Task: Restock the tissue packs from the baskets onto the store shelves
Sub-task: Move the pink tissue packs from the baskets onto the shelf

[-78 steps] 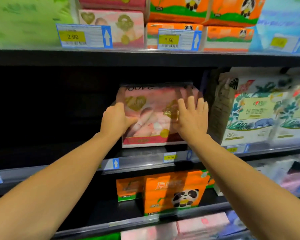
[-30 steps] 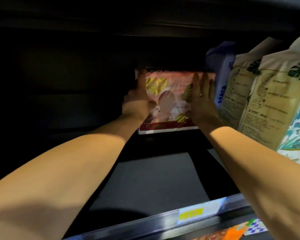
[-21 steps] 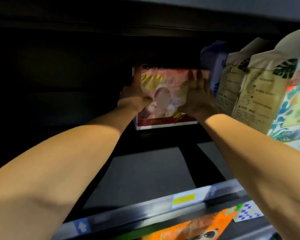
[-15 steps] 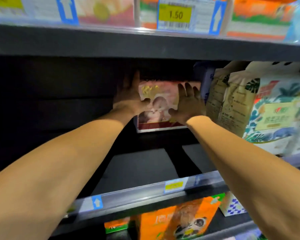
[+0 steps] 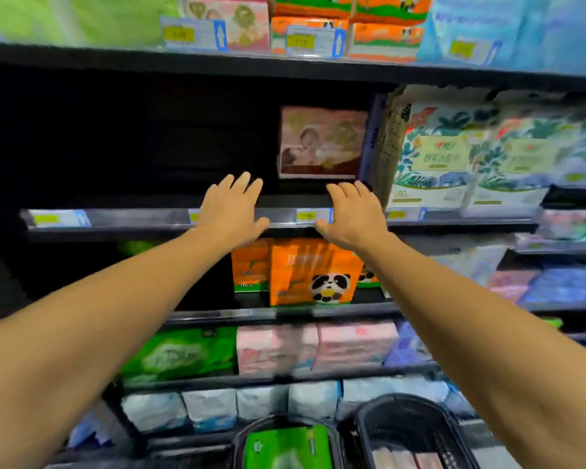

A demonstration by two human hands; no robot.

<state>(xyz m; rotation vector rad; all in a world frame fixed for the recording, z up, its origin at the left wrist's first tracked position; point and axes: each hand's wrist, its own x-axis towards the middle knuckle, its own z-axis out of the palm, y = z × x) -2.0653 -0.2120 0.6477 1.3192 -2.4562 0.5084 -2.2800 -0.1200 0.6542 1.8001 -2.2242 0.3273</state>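
Pink tissue pack (image 5: 322, 143) upright deep at shelf (image 5: 142, 220) back, touching blue pack (image 5: 369, 140) on right. Left hand (image 5: 232, 211), right hand (image 5: 352, 211) spread flat, empty, over shelf front edge. Risk: unsupported left side, pack may topple.
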